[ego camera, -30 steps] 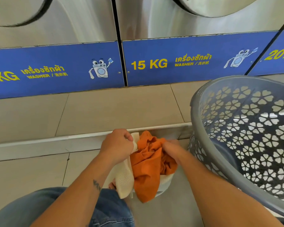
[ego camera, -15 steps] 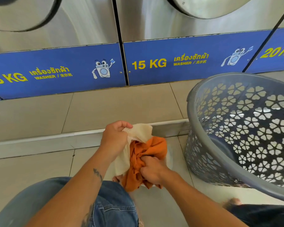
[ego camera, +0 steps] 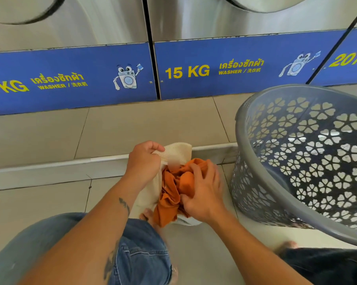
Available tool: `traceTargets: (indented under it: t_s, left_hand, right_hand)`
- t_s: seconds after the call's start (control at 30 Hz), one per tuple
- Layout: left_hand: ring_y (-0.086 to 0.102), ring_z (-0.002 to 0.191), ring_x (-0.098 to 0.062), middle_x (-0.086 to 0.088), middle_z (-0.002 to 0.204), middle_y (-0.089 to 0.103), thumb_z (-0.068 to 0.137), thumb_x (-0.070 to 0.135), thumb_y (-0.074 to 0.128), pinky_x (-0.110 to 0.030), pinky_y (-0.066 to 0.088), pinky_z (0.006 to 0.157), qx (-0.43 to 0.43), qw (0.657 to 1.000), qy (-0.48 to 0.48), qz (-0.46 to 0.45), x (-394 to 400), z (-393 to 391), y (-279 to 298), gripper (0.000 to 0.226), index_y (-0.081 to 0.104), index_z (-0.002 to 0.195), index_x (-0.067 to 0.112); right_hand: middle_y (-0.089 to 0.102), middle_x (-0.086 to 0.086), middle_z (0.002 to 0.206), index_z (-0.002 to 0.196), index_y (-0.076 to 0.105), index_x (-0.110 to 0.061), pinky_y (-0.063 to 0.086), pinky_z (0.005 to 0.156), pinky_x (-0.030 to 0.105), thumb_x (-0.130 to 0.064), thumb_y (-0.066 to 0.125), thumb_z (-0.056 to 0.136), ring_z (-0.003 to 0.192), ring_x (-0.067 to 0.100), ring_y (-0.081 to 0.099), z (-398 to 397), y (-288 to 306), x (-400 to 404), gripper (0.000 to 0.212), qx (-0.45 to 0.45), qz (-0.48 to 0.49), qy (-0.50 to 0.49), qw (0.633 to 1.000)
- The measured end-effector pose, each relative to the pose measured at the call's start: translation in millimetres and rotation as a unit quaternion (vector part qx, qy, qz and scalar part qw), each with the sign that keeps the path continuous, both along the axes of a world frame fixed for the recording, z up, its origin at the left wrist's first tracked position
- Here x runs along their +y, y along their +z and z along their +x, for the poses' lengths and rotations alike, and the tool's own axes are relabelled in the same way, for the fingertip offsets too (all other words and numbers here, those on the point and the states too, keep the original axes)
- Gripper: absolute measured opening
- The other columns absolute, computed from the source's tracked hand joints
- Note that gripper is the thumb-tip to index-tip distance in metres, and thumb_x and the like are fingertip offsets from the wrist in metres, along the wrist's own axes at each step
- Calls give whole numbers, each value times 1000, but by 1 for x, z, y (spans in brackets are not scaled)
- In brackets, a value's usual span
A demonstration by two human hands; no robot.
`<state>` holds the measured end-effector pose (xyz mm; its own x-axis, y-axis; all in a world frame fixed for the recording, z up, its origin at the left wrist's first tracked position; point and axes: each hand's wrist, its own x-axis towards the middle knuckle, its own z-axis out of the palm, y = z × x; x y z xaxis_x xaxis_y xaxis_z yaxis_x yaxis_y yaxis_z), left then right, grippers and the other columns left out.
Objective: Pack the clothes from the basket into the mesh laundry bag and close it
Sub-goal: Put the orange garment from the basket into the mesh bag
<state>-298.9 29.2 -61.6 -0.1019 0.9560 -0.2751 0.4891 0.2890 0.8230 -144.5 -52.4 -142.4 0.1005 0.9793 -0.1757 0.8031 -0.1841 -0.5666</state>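
A cream mesh laundry bag (ego camera: 176, 154) hangs low at the centre, its top edge pinched in my left hand (ego camera: 143, 161). An orange garment (ego camera: 169, 194) is bunched in the bag's mouth, with part of it hanging down over the front. My right hand (ego camera: 202, 192) presses on the orange cloth, fingers curled over it. The grey plastic basket (ego camera: 243, 128) with flower-shaped cut-outs stands tilted to the right; the part of its inside that I can see holds no clothes.
Steel washers with blue "15 KG" panels (ego camera: 214, 68) line the back, above a raised tiled step (ego camera: 111, 128) with a metal edge. My knee in blue jeans (ego camera: 138, 254) is below the bag. A dark cloth (ego camera: 327, 264) lies at the lower right.
My right hand has shifted from gripping the lower part of the orange garment to pressing on top of it. More of the garment sits inside the bag. My left hand keeps the bag's edge raised.
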Motion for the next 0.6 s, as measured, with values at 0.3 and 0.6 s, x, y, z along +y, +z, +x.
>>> traceTargets:
  t_s: [0.3, 0.6]
  left_hand:
    - [60, 75, -23, -4, 102, 71, 80, -6, 37, -26, 40, 62, 8, 997, -54, -48, 5, 2, -6, 46, 73, 84, 23]
    - [53, 66, -24, -23, 98, 71, 82, -3, 40, -32, 40, 60, 13, 992, -98, -83, 12, 1, -10, 44, 75, 80, 22]
  right_hand:
    - [61, -5, 118, 118, 56, -30, 51, 90, 41, -24, 50, 83, 109, 19, 55, -31, -15, 4, 36, 148, 55, 133, 979]
    - [72, 4, 113, 110, 66, -23, 49, 81, 35, -47, 49, 92, 102, 30, 64, -6, -47, 54, 34, 49, -144, 68, 986]
